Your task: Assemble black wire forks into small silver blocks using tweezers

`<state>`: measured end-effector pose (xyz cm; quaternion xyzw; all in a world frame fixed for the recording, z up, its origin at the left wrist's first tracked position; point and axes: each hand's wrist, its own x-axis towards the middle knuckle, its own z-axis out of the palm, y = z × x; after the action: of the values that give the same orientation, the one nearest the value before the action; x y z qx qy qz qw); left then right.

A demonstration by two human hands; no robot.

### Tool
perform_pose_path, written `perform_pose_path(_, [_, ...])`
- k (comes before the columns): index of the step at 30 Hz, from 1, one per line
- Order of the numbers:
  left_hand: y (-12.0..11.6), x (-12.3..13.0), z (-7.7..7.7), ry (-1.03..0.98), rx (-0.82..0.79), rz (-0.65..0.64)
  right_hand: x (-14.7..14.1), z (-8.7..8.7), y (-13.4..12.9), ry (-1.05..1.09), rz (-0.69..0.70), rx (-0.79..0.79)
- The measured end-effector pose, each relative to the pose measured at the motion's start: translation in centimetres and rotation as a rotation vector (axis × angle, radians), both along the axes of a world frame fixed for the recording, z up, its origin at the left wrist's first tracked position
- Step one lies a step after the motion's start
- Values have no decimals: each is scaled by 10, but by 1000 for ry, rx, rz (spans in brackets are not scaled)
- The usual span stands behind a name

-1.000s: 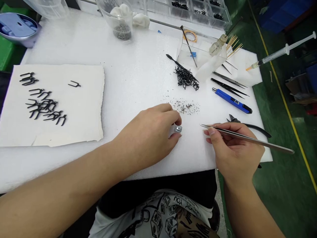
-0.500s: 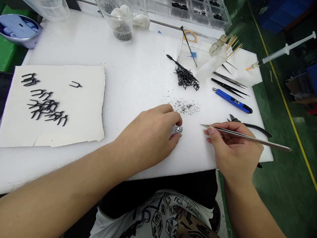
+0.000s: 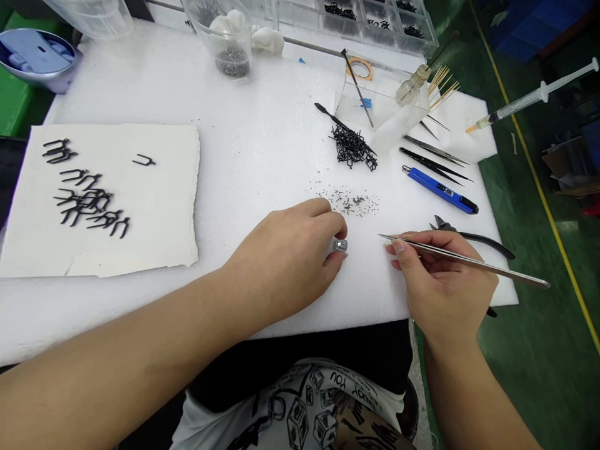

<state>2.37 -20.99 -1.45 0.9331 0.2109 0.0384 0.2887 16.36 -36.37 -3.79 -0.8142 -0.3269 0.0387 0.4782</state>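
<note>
Left hand (image 3: pixel 281 262) pinches a metal piece (image 3: pixel 339 245) (right hand (image 3: pixel 443 287) holds tweezers (image 3: pixel 506 273)).

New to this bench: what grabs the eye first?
The two hands at the front of the white foam pad stand out: the left hand pinches a small silver metal piece, and the right hand holds long steel tweezers. To their left, black forked parts lie on a rough-edged paper sheet. Above the hands, a tangled heap of black parts sits beyond a scatter of dark specks.

White tee (image 3: pixel 285 419) w/ blk dice print + lettering — forearms (image 3: pixel 117 331) bare.
</note>
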Motion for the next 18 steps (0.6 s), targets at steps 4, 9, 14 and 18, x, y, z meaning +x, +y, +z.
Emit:
perform_pose_path(4, [-5,2,-2,8,43,-5,-4,1,-3,30,37,119])
perform_pose_path(9, [-10,5,-4,0,79,-7,-15,4,-6,46,222,153])
perform_pose_path(14, [-10,7,-5,-10,72,-17,-17,3,-5,40,282,98])
perform_pose_path(18, [-9,7,-5,-7,68,-22,-15,3,-3,16,296,74])
